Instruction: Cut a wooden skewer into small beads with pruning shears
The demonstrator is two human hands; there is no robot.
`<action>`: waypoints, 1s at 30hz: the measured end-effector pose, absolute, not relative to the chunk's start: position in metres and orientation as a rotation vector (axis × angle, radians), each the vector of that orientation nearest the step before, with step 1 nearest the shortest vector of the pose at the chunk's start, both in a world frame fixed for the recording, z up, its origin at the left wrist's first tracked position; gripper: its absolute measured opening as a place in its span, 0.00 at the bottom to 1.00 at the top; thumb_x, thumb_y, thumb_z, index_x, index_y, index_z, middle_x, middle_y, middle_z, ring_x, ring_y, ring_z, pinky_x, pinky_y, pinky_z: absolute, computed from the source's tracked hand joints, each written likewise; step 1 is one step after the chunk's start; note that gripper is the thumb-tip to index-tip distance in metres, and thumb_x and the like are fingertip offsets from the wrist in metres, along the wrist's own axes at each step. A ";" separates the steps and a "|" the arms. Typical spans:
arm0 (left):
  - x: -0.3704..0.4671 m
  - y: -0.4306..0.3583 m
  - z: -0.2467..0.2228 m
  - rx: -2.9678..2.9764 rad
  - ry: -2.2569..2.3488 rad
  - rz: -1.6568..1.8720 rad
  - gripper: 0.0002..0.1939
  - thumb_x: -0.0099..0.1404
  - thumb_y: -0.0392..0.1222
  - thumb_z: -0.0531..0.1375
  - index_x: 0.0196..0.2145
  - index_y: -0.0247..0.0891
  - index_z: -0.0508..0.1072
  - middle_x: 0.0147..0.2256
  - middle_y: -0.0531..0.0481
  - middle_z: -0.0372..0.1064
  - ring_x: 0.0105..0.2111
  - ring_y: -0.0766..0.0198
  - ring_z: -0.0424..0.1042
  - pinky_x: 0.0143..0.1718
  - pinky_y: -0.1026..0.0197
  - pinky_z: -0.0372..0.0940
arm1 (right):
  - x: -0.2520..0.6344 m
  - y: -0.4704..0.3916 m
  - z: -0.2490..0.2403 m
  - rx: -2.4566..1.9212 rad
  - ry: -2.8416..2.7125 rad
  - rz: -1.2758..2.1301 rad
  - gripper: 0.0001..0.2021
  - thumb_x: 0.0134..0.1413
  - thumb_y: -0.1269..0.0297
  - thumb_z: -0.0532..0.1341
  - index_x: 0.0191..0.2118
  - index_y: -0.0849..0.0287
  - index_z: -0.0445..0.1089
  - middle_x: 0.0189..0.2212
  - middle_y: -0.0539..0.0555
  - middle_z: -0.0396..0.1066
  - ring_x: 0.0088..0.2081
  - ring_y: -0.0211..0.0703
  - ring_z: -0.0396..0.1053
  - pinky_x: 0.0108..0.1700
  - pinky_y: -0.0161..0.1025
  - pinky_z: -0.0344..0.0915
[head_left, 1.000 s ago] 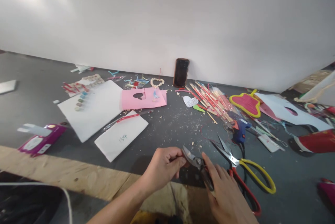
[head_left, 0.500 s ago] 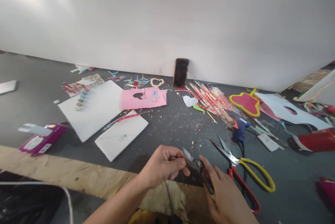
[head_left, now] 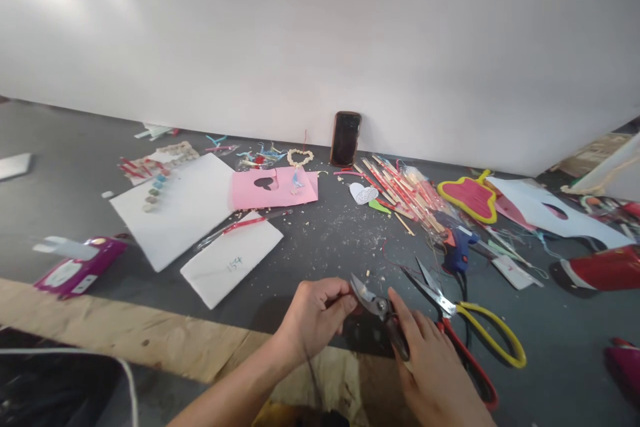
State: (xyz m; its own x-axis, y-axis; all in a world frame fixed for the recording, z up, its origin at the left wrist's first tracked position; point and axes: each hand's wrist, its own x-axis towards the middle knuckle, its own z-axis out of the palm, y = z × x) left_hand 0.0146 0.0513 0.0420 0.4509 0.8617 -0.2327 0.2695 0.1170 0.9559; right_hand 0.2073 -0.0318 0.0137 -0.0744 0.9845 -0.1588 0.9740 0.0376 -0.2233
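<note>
My right hand point(head_left: 425, 354) is wrapped round the dark handles of a pair of pruning shears point(head_left: 381, 307). Their metal blades point up and to the left, beside the fingertips of my left hand point(head_left: 317, 314). The left thumb and forefinger are pinched together at the blades; whatever sits between them is too small or hidden to name. Close by on the right lie large scissors point(head_left: 445, 307) with one yellow and one red handle, blades apart. Small pale crumbs are scattered over the dark table in front of my hands.
Farther back are a bundle of red-wrapped chopsticks point(head_left: 395, 190), a phone point(head_left: 346, 138) leaning on the white panel point(head_left: 320, 60), and a blue glue gun point(head_left: 457, 250). To the left lie white boards point(head_left: 233, 260), pink paper point(head_left: 250, 197) and a purple box-like item point(head_left: 80, 267). A red can point(head_left: 605, 268) rests at right.
My left hand has shifted slightly and its fingers have curled in closer. The shears have turned a little, and their blades now show more openly beside the left fingertips.
</note>
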 end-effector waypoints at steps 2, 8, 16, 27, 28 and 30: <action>0.013 0.051 0.040 1.415 1.011 0.587 0.13 0.61 0.43 0.54 0.26 0.33 0.73 0.16 0.56 0.60 0.16 0.74 0.55 0.19 0.70 0.50 | 0.209 -0.033 0.011 -2.091 -2.239 0.412 0.44 0.41 0.78 0.51 0.65 0.54 0.33 0.47 0.59 0.64 0.46 0.52 0.64 0.45 0.49 0.62; 0.007 0.054 0.031 1.136 0.771 0.548 0.14 0.59 0.48 0.57 0.27 0.32 0.71 0.25 0.46 0.72 0.15 0.75 0.53 0.17 0.69 0.47 | 0.210 -0.036 0.010 -2.025 -2.260 0.460 0.43 0.41 0.77 0.52 0.65 0.57 0.34 0.47 0.60 0.64 0.48 0.52 0.63 0.47 0.49 0.61; 0.007 0.054 0.031 1.033 0.736 0.556 0.16 0.57 0.50 0.60 0.27 0.30 0.72 0.24 0.45 0.72 0.14 0.76 0.51 0.16 0.68 0.46 | 0.206 -0.037 0.011 -1.955 -2.279 0.532 0.41 0.41 0.76 0.52 0.64 0.60 0.39 0.46 0.61 0.66 0.44 0.50 0.66 0.44 0.46 0.63; 0.013 0.051 0.029 1.303 0.987 0.552 0.12 0.59 0.45 0.56 0.31 0.33 0.73 0.21 0.53 0.66 0.17 0.72 0.60 0.20 0.69 0.54 | 0.204 -0.028 0.015 -2.139 -2.271 0.549 0.35 0.46 0.75 0.50 0.63 0.61 0.44 0.46 0.62 0.67 0.43 0.51 0.67 0.44 0.48 0.63; 0.014 0.051 0.030 1.356 1.029 0.560 0.12 0.59 0.45 0.55 0.30 0.34 0.73 0.18 0.55 0.64 0.18 0.71 0.61 0.21 0.69 0.54 | 0.204 -0.029 0.015 -2.149 -2.264 0.514 0.36 0.45 0.76 0.50 0.64 0.60 0.43 0.46 0.62 0.67 0.43 0.52 0.67 0.44 0.49 0.63; 0.014 0.050 0.033 1.439 1.082 0.568 0.13 0.60 0.45 0.54 0.27 0.34 0.73 0.15 0.56 0.61 0.18 0.71 0.61 0.21 0.69 0.54 | 0.204 -0.030 0.014 -2.149 -2.259 0.459 0.39 0.44 0.76 0.50 0.64 0.57 0.39 0.46 0.61 0.67 0.44 0.53 0.66 0.44 0.51 0.62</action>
State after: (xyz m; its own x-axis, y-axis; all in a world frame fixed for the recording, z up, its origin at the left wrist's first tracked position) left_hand 0.0142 0.0501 0.0327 0.4501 0.8592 -0.2434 0.2871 0.1189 0.9505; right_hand 0.2041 -0.0295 0.0137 -0.0698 0.9761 -0.2058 0.9791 0.0275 -0.2016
